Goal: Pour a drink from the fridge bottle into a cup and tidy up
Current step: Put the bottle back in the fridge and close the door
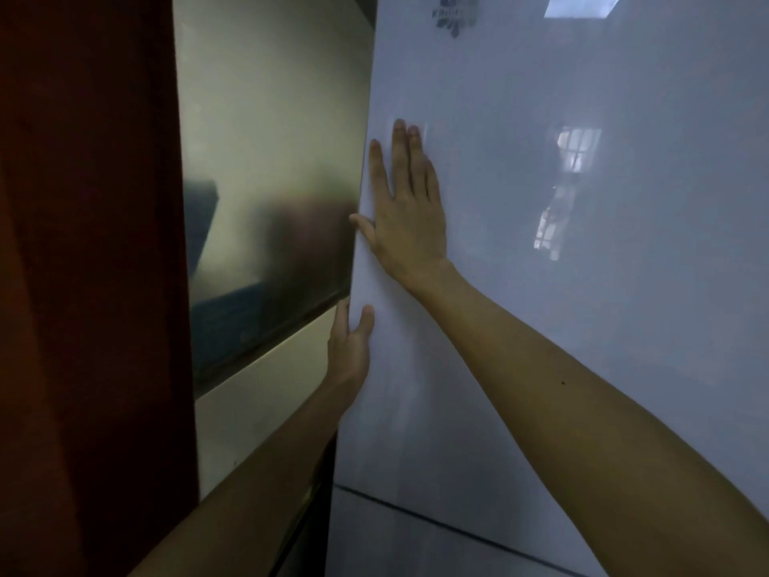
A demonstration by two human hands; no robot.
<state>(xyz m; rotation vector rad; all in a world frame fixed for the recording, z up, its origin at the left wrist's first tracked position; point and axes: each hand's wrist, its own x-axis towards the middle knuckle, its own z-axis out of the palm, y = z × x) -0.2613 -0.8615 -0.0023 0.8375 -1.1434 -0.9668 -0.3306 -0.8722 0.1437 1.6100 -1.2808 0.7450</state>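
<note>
Head camera gives me little beyond the fridge door (582, 326), glossy and pale, filling the right of the frame. The bottle and the cup are nowhere in sight, and I judge the bottle sits behind this door.

The risk I see lies at the door's left edge. If the seal lets go suddenly under a hard pull, the door could swing out fast and shake whatever stands on the shelves inside. A slip is possible too, since the face is slick and a flat palm has no purchase on it. Worse would be fingers caught between that edge and the brushed metal panel (270, 160) beside it, should the door snap back.

My right hand (405, 218) lies flat on the door face near the left edge. Its fingers are straight and point up, the thumb reaches to the edge itself, and it holds nothing. My left hand (348, 347) is lower on the same edge, thumb on the front and fingers apparently curled behind, pinching the door. The light is dim there, so I cannot tell how deep they reach. Both forearms rise from the bottom of the frame.
</note>
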